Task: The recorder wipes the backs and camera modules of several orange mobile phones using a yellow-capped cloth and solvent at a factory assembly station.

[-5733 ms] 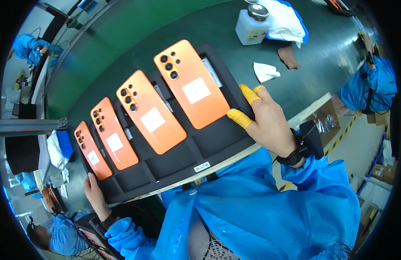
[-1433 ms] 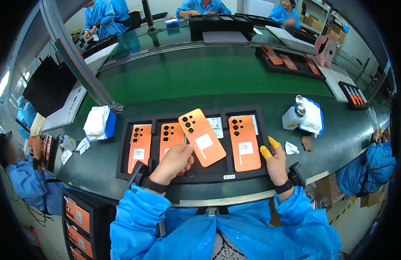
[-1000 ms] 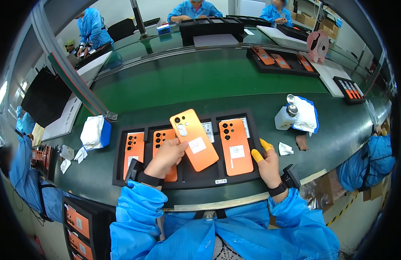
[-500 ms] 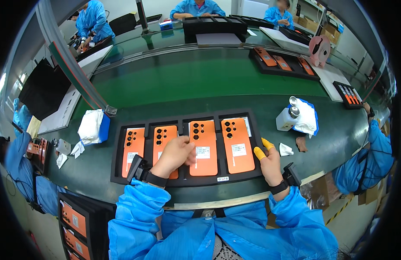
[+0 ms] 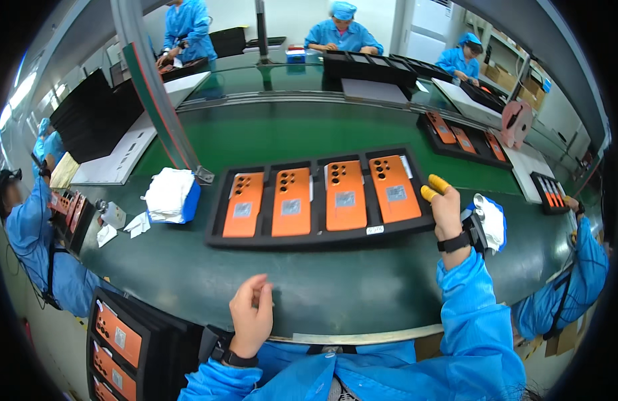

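A black foam tray [image 5: 295,242] lies slightly tilted on the green bench, with several orange phone-shaped pieces in its slots. Each piece, such as the second from the left [image 5: 292,207], has dark camera rings at the top and a pale label. My right hand [image 5: 448,210], with yellow finger cots on two fingers, grips the tray's right end; its other fingers are partly hidden. Near the front edge, apart from the tray, my left hand [image 5: 252,314] is empty, its fingers loosely bent and the thumb held away.
White cloths in a blue box [image 5: 172,195] stand left of the tray, more cloths [image 5: 490,224] right of it. A similar tray [image 5: 466,150] lies at the far right. Stacked trays [image 5: 148,341] stand at lower left. A metal post [image 5: 152,93] rises at left. Co-workers sit around.
The tray has moved away from me and to the right, with my right hand at its end. My left hand has left the orange pieces and drawn back toward me.
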{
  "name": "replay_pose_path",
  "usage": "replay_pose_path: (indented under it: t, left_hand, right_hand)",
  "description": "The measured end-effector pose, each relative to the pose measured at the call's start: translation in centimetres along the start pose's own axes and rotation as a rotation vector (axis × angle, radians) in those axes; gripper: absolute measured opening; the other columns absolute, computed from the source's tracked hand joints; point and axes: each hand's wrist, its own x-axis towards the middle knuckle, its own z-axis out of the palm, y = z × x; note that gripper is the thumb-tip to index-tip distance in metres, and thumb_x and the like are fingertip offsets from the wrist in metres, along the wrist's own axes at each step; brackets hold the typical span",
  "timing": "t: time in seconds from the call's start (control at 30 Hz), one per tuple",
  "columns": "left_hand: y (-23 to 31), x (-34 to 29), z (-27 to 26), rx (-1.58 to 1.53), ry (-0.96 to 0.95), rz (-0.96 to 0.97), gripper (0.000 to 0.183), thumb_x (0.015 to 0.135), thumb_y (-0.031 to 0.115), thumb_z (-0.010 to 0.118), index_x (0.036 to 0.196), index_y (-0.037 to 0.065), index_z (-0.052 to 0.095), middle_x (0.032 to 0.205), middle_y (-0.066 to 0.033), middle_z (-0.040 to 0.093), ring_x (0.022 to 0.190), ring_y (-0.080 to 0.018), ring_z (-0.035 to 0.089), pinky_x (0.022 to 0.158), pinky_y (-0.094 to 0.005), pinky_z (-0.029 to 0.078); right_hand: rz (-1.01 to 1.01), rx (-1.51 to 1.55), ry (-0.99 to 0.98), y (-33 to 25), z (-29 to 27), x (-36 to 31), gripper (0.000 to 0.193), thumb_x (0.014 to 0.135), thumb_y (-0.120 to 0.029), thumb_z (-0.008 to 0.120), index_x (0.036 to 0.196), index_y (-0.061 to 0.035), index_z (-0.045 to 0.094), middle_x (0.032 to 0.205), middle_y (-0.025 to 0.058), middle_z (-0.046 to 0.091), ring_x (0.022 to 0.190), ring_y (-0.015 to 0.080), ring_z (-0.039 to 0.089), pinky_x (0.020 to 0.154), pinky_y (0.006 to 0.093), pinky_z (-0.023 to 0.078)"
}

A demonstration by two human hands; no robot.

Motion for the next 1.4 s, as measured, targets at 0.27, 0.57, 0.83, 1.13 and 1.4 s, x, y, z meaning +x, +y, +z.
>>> replay_pose_path:
  t: [0.27, 0.57, 0.83, 1.13, 1.4]
  left_hand:
    - [-2.4, -3.8, -2.9, 0.336, 0.101, 0.03, 0.011, 0.083, -0.001, 0.061, 0.095, -0.001, 0.062, 0.079, -0.0139, 0.062, 0.059, -0.0234, 0.06, 0.053, -0.0302, 0.047]
    - [-3.5, -3.9, -2.2, 0.504, 0.152, 0.357, 0.02, 0.071, -0.001, 0.064, 0.09, 0.005, 0.063, 0.074, -0.0097, 0.063, 0.062, -0.028, 0.06, 0.056, -0.0352, 0.049]
    - [-3.2, -3.7, -2.1, 0.537, 0.158, 0.372, 0.019, 0.071, -0.001, 0.063, 0.089, 0.005, 0.063, 0.073, -0.0089, 0.062, 0.062, -0.0273, 0.059, 0.056, -0.0348, 0.049]
    - [-2.9, -3.4, -1.7, 0.548, 0.151, 0.361, 0.018, 0.073, -0.003, 0.062, 0.09, 0.004, 0.061, 0.071, -0.0093, 0.06, 0.06, -0.0287, 0.057, 0.054, -0.0372, 0.046]
    - [-1.0, -2.8, -3.2, 0.377, 0.222, 0.108, 0.009, 0.08, 0.002, 0.065, 0.088, 0.003, 0.061, 0.073, -0.013, 0.059, 0.061, -0.0291, 0.059, 0.054, -0.036, 0.047]
  right_hand:
    - [-0.002, 0.114, 0.103, 1.3, 4.0, 9.5, 0.041, 0.08, 0.007, 0.063, 0.12, 0.0077, 0.057, 0.115, 0.0153, 0.062, 0.099, 0.0201, 0.061, 0.086, 0.0277, 0.048]
    - [-0.173, -0.124, 0.06, 0.2, 15.6, 13.2, 0.043, 0.076, -0.003, 0.071, 0.117, 0.0057, 0.061, 0.115, 0.0191, 0.064, 0.106, 0.0254, 0.062, 0.091, 0.0322, 0.046]
    - [-0.398, -0.103, -0.44, -2.7, 25.2, 9.1, 0.054, 0.085, -0.019, 0.066, 0.129, 0.0043, 0.044, 0.131, 0.0216, 0.047, 0.119, 0.0345, 0.049, 0.097, 0.0398, 0.042]
    - [-1.063, -0.394, -0.885, 2.4, 26.1, -12.7, 0.044, 0.089, -0.026, 0.058, 0.125, -0.0009, 0.056, 0.134, 0.0268, 0.045, 0.127, 0.0407, 0.041, 0.107, 0.0465, 0.034]
    - [-1.089, -0.455, -0.76, 3.1, 27.5, -13.2, 0.037, 0.084, -0.029, 0.058, 0.108, -0.0007, 0.065, 0.112, 0.0209, 0.062, 0.115, 0.0371, 0.05, 0.101, 0.0457, 0.04]
